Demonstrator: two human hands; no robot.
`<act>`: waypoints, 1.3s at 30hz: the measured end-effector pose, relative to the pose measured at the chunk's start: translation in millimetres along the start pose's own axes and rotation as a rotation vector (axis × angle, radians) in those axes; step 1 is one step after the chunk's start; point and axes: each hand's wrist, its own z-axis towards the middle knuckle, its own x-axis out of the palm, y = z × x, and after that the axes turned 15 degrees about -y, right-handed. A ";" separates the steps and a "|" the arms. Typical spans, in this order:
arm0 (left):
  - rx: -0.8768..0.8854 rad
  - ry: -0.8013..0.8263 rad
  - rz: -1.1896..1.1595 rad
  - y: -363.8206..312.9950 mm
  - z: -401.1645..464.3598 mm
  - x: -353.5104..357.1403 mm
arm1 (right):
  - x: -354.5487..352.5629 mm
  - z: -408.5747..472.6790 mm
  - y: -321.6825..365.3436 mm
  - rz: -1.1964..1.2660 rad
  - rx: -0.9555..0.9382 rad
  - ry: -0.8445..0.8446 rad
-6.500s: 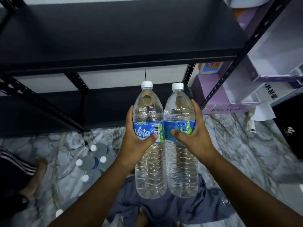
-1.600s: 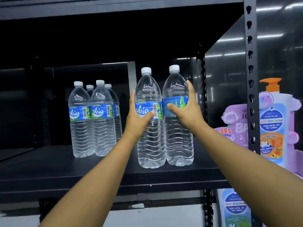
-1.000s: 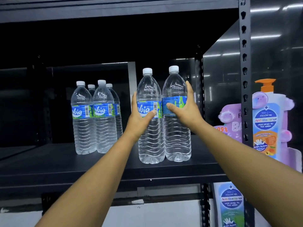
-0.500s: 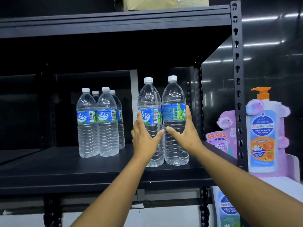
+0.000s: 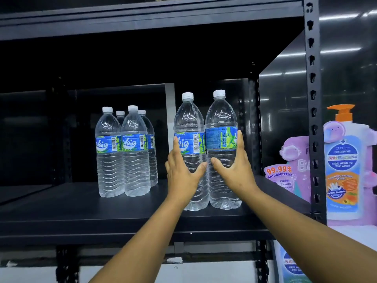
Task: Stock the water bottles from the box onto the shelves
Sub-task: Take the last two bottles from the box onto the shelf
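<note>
Two tall clear water bottles with blue-green labels and white caps stand side by side on the black shelf (image 5: 81, 207). My left hand (image 5: 181, 174) holds the left bottle (image 5: 189, 123) just below its label, thumb across the front and fingers up its left side. In the same way my right hand (image 5: 234, 172) holds the right bottle (image 5: 221, 119). Both bottle bases rest on the shelf near its front right. Several more bottles (image 5: 122, 152) of the same kind stand in a cluster further left and further back.
A black perforated upright post (image 5: 313, 99) bounds the shelf on the right. Beyond it stands a purple display with an orange-pump anti-bacterial wash bottle (image 5: 344, 166). The upper shelf (image 5: 142, 19) hangs well above the caps. Bare shelf board lies left of the cluster.
Both hands have slid down from the labels to the bottle bodies below them. The two bottles now stand on the shelf, where 6.5 s ago I held them above the floor.
</note>
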 end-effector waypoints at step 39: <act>0.065 0.187 -0.010 70.3 48.9 59.8 | 51.4 46.6 -59.6 0.005 0.004 0.053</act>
